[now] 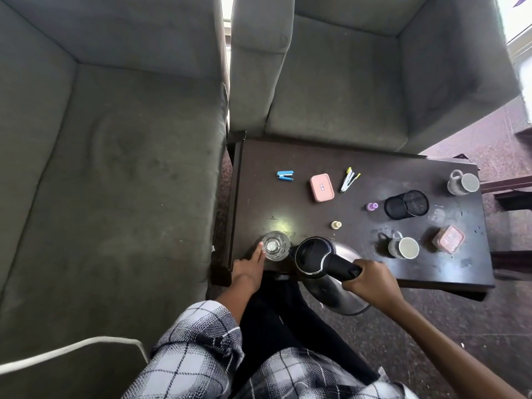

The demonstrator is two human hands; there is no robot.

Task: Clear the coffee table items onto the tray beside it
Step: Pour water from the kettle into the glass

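On the dark coffee table [359,168] a clear glass [275,245] stands near the front left corner. My left hand [250,269] wraps its left side, fingers against the wall. My right hand [371,280] grips the black handle of a steel kettle [319,260] held at the table's front edge, spout beside the glass. Farther back lie a blue stapler [285,175], a pink box [321,187] and a yellow-white stapler [349,180]. To the right are two mugs [403,247] [463,182], a mesh pen cup [406,204], a pink container [448,239], and two small bottles [335,224] [372,206]. No tray is visible.
Grey sofas [115,168] [359,90] stand to the left of and behind the table. A white tube [72,349] crosses the lower left. My checked shirt and dark trousers fill the bottom. Speckled floor [431,335] lies at the right.
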